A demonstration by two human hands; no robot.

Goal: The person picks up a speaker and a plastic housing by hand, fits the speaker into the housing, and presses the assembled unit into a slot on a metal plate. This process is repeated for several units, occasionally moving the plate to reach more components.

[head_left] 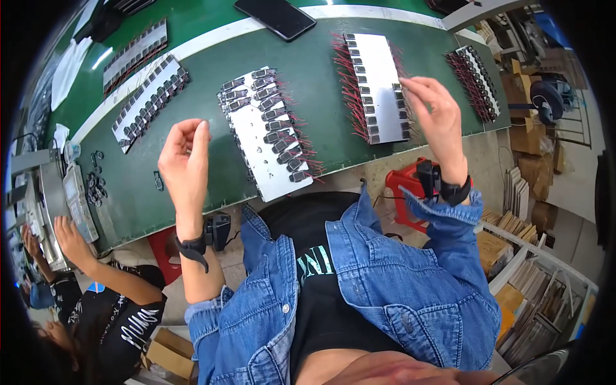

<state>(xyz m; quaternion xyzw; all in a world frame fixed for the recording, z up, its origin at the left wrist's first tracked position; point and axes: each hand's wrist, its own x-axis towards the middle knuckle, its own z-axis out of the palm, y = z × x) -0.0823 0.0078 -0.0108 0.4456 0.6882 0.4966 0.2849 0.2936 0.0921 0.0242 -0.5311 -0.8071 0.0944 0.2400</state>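
Note:
My right hand (439, 112) reaches to the right edge of a white board (383, 64), thumb and fingertips drawn together beside a small black part (397, 87) there. What is between the fingertips is too small to make out. Small black parts with thin red wires line both long edges of that board. My left hand (186, 154) hovers over the green table, fingers curled and thumb against the index finger; whatever it may hold is hidden. Between my hands lies another white board (256, 144) with black wired parts at its far end and along its right side.
More boards with black parts lie at the left (144, 96) and right (476, 83). A black phone (276, 18) rests at the far side. Loose black parts (96, 186) lie at left, near a co-worker's hand (74, 240). A red stool (401, 192) stands beyond the table's edge.

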